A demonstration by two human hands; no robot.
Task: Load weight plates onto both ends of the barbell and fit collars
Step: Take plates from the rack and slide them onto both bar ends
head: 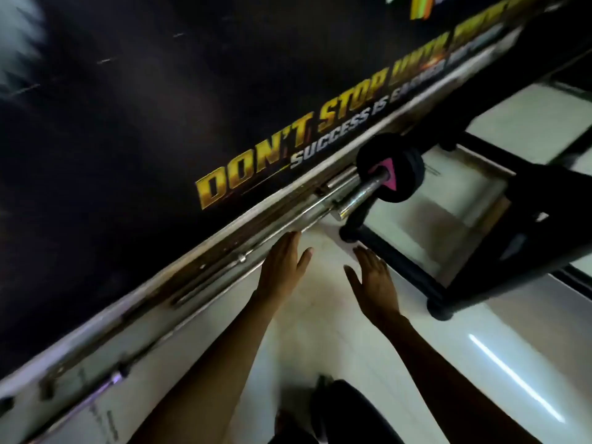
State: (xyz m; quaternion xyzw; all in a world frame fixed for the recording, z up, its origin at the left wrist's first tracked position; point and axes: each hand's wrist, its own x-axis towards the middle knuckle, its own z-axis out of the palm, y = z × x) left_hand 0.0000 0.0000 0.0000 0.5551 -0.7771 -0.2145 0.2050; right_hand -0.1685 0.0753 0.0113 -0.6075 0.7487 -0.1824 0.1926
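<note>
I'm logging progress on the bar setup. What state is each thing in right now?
Left hand: open, empty, fingertips near the bars by the wall.
Right hand: open, empty, above the floor.
Bars by the wall: lying on the floor, bare.
Loaded bar: black plates on, sleeve end bare.
Black plates: on the bar, stacked together.
Pink piece: against the outer plate; too blurred to identify.

- Your floor point(320, 331): pale, glossy tile, with a bright streak of light reflected at lower right.
- Along the foot of the wall, several chrome bars point(224, 261) lie lengthwise, side by side, directly on the tile. The blur keeps you from counting them.
- A black metal frame point(400, 251) stands on the floor right of the bars, on rounded feet.
- Your dark shoe point(346, 408) rests on the tile at the bottom edge.
</note>
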